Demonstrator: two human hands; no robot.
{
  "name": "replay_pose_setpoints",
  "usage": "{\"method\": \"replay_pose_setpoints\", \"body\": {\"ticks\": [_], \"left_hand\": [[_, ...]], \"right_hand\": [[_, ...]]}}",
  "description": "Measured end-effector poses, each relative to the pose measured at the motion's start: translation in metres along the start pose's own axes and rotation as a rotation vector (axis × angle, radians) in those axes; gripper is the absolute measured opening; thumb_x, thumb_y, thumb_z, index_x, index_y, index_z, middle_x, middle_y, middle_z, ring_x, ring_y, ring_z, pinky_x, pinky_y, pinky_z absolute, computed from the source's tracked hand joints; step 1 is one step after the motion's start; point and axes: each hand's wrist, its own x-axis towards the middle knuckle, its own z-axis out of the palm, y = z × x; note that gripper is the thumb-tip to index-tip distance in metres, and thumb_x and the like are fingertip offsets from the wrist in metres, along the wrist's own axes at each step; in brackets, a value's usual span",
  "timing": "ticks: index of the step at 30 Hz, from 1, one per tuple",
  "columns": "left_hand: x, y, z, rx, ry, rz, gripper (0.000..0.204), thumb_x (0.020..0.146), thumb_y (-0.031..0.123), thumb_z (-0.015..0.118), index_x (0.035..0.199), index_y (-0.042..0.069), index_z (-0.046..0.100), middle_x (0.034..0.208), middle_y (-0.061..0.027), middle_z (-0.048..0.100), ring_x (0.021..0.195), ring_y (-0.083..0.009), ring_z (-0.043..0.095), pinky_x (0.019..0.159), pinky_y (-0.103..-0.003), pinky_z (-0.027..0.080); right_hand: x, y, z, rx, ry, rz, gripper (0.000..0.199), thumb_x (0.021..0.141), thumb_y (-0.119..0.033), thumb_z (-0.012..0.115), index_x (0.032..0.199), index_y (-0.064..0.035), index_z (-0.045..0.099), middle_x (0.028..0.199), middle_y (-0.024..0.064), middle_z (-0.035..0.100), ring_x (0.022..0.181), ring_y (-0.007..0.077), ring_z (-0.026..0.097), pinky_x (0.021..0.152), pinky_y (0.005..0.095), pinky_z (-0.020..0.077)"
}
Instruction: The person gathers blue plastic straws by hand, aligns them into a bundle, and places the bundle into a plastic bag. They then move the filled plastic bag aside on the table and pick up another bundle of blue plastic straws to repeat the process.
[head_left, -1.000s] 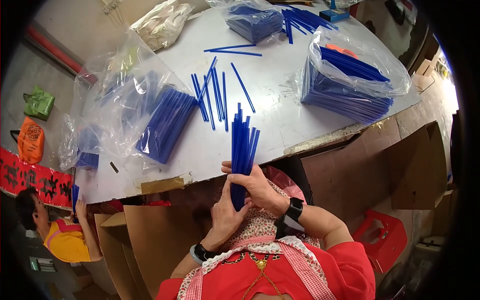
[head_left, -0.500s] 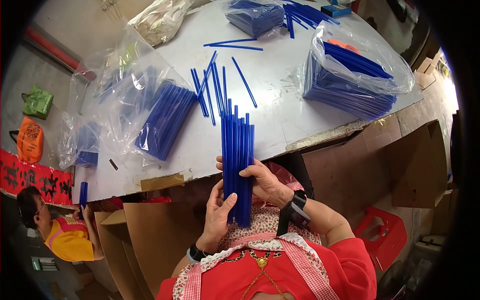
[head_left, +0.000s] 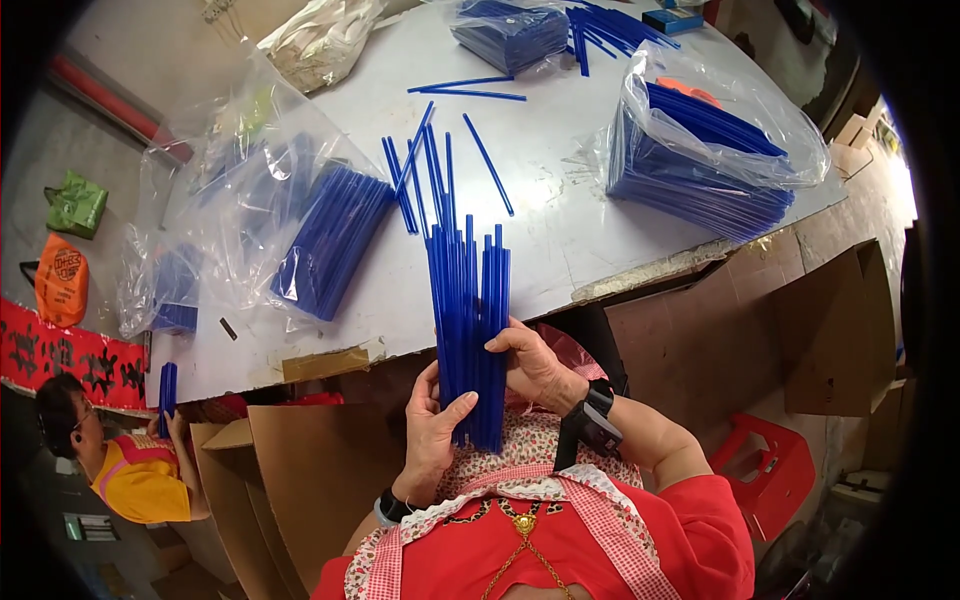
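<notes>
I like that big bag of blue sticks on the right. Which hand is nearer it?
Right. The right hand lies below-left of the bag of blue sticks; the left hand is farther left.

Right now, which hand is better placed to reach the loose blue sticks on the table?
Probably the right hand. It sits higher on the bundle of blue sticks, nearer the loose sticks, while the left hand cradles the bundle's lower end.

Bare table (head_left: pixel 560 215) lies between the bagged sticks (head_left: pixel 330 240) and full bag (head_left: pixel 700 160).
</notes>
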Motion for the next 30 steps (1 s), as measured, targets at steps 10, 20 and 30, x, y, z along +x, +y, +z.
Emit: {"method": "replay_pose_setpoints", "body": {"ticks": [10, 20, 30], "left_hand": [[-0.006, -0.005, -0.003, -0.034, 0.012, -0.027, 0.06, 0.082, 0.005, 0.073, 0.133, -0.002, 0.041, 0.112, -0.011, 0.061, 0.097, -0.0131, 0.061, 0.085, -0.027, 0.052], [0.003, -0.003, 0.003, 0.001, -0.039, -0.069, 0.052, 0.084, 0.007, 0.071, 0.129, -0.001, 0.045, 0.109, -0.0093, 0.063, 0.094, -0.0125, 0.062, 0.083, -0.026, 0.053], [0.004, -0.004, 0.023, 0.092, -0.365, -0.083, 0.042, 0.085, 0.006, 0.066, 0.124, 0.0, 0.051, 0.103, -0.0093, 0.065, 0.095, -0.0189, 0.063, 0.082, -0.031, 0.053]], "right_hand": [[-0.007, 0.004, -0.002, 0.053, 0.015, -0.004, 0.057, 0.073, 0.003, 0.046, 0.13, -0.0036, 0.048, 0.119, 0.0137, 0.059, 0.108, 0.0269, 0.058, 0.101, 0.0434, 0.0447], [-0.005, -0.001, -0.005, 0.08, -0.059, -0.002, 0.055, 0.079, -0.003, 0.054, 0.133, -0.0045, 0.047, 0.121, 0.0136, 0.059, 0.11, 0.0256, 0.057, 0.101, 0.0406, 0.0448], [-0.024, -0.044, 0.023, -0.261, -0.117, -0.004, 0.054, 0.082, -0.011, 0.069, 0.129, -0.0048, 0.043, 0.09, 0.0051, 0.06, 0.08, 0.0169, 0.062, 0.071, 0.0293, 0.0527]]}}
